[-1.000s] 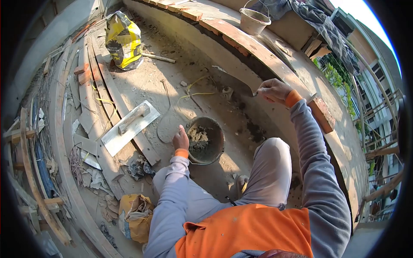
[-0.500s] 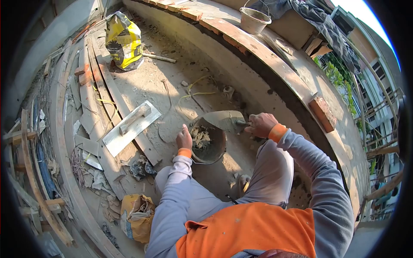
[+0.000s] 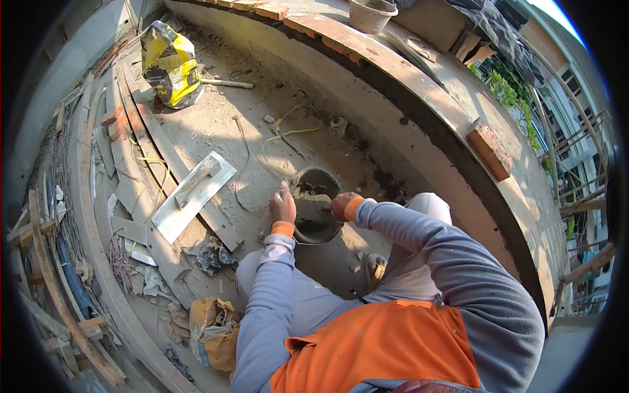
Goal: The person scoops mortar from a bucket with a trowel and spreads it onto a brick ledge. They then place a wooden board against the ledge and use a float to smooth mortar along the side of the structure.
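Note:
Between my knees stands a dark bucket (image 3: 322, 177) with grey wet mortar inside. My left hand (image 3: 282, 204) is closed on its left rim. My right hand (image 3: 343, 206) grips a trowel at the right side of the bucket, the fingers wrapped round a handle that they mostly hide. The trowel's blade (image 3: 313, 208) is down inside the bucket, over the mortar. A plastering float (image 3: 196, 194) with a pale, flat blade lies to the left, handle up, across wooden boards.
Boards (image 3: 134, 177) and scrap wood lie along the left. A yellow-and-black sack (image 3: 171, 69) stands at the back, and a torn paper bag (image 3: 215, 331) sits near my left leg. On the low wall (image 3: 419, 105) at right are a brick (image 3: 490, 152) and another bucket (image 3: 371, 16).
My right hand has moved left and brought the trowel blade from above the bucket's far right rim down into it. My left hand stays at the rim. The view has shifted slightly.

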A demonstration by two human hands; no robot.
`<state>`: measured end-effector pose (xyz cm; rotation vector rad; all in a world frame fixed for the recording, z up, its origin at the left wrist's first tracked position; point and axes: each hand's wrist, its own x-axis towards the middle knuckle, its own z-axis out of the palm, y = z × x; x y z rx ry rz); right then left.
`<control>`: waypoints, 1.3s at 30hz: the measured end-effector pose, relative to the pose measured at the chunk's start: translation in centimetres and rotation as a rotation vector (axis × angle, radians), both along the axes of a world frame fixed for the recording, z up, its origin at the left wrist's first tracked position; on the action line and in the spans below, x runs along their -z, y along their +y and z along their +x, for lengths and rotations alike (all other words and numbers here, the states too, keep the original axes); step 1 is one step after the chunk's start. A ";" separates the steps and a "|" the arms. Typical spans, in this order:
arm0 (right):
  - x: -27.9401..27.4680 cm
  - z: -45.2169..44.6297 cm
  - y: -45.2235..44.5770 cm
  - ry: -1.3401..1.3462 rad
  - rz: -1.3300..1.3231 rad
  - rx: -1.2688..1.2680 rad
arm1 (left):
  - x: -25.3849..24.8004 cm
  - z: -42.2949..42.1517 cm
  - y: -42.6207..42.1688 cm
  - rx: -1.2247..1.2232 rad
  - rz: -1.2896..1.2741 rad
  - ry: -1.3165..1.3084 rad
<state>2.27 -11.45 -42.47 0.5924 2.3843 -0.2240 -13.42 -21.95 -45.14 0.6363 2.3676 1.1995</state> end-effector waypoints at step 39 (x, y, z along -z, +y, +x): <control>-2.1 5.6 4.1 0.231 -0.110 0.223 | 3.5 -2.4 -0.3 -0.228 0.192 -0.168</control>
